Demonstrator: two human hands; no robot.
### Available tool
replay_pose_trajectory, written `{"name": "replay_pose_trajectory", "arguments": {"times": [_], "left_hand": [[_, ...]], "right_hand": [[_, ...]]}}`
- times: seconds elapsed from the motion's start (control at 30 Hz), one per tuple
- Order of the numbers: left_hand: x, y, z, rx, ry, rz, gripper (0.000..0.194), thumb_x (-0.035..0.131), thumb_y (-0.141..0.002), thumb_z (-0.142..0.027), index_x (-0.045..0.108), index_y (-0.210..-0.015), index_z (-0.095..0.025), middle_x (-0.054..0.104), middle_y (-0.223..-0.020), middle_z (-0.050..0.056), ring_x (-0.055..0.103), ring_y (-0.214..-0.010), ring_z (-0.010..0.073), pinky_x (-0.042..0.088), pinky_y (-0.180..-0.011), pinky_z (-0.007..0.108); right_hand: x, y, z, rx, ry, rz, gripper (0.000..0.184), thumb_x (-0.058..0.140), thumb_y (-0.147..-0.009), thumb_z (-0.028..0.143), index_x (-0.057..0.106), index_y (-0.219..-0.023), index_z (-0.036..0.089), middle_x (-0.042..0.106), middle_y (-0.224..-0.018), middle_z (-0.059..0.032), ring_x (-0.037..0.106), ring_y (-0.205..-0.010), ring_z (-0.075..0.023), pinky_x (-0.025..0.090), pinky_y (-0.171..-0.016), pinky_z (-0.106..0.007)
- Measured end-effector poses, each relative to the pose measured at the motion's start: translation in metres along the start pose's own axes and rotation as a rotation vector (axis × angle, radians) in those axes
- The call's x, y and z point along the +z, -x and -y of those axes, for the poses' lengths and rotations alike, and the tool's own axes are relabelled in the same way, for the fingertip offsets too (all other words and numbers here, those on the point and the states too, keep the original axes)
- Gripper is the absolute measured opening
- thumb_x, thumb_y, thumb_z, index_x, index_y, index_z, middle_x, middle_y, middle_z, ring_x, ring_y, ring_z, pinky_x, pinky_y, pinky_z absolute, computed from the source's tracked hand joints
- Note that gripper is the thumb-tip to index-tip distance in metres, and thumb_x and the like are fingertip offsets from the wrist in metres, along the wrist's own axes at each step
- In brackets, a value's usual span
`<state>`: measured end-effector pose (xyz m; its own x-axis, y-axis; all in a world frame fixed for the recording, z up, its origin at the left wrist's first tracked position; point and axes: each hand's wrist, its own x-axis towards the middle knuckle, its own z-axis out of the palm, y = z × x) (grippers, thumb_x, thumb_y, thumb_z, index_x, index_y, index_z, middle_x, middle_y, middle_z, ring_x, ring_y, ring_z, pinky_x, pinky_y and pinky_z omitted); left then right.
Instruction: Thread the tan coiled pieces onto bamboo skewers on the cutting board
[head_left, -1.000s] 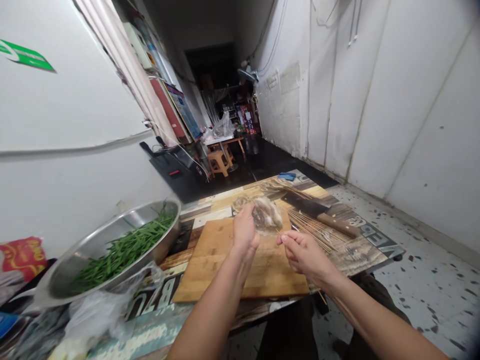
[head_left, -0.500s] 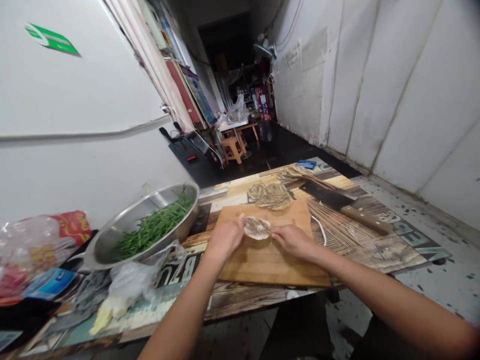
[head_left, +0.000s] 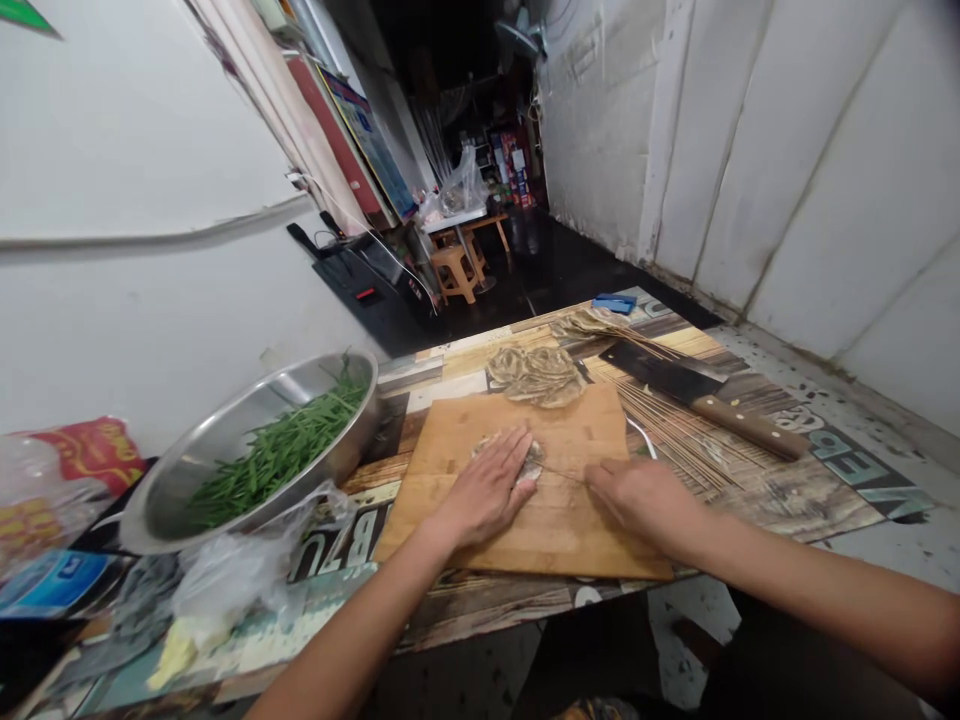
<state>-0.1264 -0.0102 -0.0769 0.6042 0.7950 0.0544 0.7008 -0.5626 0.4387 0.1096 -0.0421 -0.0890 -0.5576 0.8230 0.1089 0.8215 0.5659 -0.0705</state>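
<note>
Desk bearing cutting board; mid-board, left fingers lying flat over food disc, right fingers pinching its rightward-running skewer.

The left hand and right hand are bare, and both forearms, tapering toward the wrists, are uncovered as far as they show. Dark, nearly black trousers appear below, their seams lost in shadow.
</note>
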Motion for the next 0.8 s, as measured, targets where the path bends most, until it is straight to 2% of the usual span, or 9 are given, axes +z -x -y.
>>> {"name": "replay_pose_trajectory", "arguments": {"times": [0.13,0.33,0.43,0.63,0.7,0.8], "left_hand": [[0.001,0.001,0.003,0.027,-0.038,0.014,0.058,0.04,-0.089,-0.041,0.027,-0.142,-0.024,0.024,-0.149,0.007,0.018,-0.138,0.0195,0.012,-0.115,0.037],[0.0,-0.001,0.001,0.015,-0.272,0.123,0.058,0.028,-0.093,-0.041,0.016,-0.145,-0.019,0.014,-0.152,0.007,0.009,-0.14,0.0165,0.013,-0.115,0.038],[0.0,-0.001,0.0,0.035,-0.297,0.111,0.058,0.028,-0.093,-0.04,0.016,-0.145,-0.019,0.014,-0.152,0.007,0.009,-0.14,0.016,0.014,-0.115,0.038],[0.002,0.001,0.001,0.04,-0.228,0.061,0.061,0.031,-0.092,-0.042,0.014,-0.145,-0.018,0.017,-0.152,0.007,0.012,-0.14,0.0169,0.012,-0.116,0.039],[0.002,0.006,0.006,-0.052,-0.168,-0.065,0.064,0.032,-0.091,-0.042,0.011,-0.146,-0.016,0.019,-0.151,0.009,0.014,-0.14,0.0188,0.013,-0.116,0.042],[0.0,0.016,0.013,-0.346,-0.103,-0.436,0.064,0.031,-0.091,-0.041,0.012,-0.145,-0.013,0.023,-0.149,0.015,0.017,-0.139,0.023,0.018,-0.114,0.046]], "right_hand": [[0.008,0.012,-0.013,-0.162,0.031,-0.059,0.011,0.047,-0.082,0.008,0.055,-0.085,0.015,0.06,-0.061,-0.0031,0.054,-0.049,-0.016,0.017,-0.043,-0.031],[0.013,0.007,-0.016,-0.361,0.152,-0.137,0.031,0.046,-0.077,0.004,0.049,-0.107,0.005,0.061,-0.065,-0.0049,0.055,-0.047,-0.0175,0.027,-0.04,-0.03],[0.014,0.006,-0.017,-0.386,0.197,-0.142,0.04,0.044,-0.073,0.001,0.045,-0.113,0.001,0.062,-0.066,-0.0057,0.057,-0.048,-0.0192,0.03,-0.039,-0.031],[0.013,0.005,-0.016,-0.315,0.198,-0.109,0.041,0.046,-0.076,0.004,0.045,-0.117,0.005,0.063,-0.065,-0.003,0.057,-0.049,-0.0161,0.025,-0.041,-0.029],[0.012,0.006,-0.015,-0.263,0.149,-0.098,0.036,0.047,-0.077,0.006,0.047,-0.114,0.008,0.063,-0.063,-0.0015,0.055,-0.048,-0.0142,0.024,-0.042,-0.028],[0.014,0.01,-0.014,-0.21,0.088,-0.207,0.03,0.044,-0.079,0.005,0.05,-0.108,0.01,0.062,-0.063,-0.0013,0.054,-0.049,-0.0129,0.026,-0.044,-0.027]]}}
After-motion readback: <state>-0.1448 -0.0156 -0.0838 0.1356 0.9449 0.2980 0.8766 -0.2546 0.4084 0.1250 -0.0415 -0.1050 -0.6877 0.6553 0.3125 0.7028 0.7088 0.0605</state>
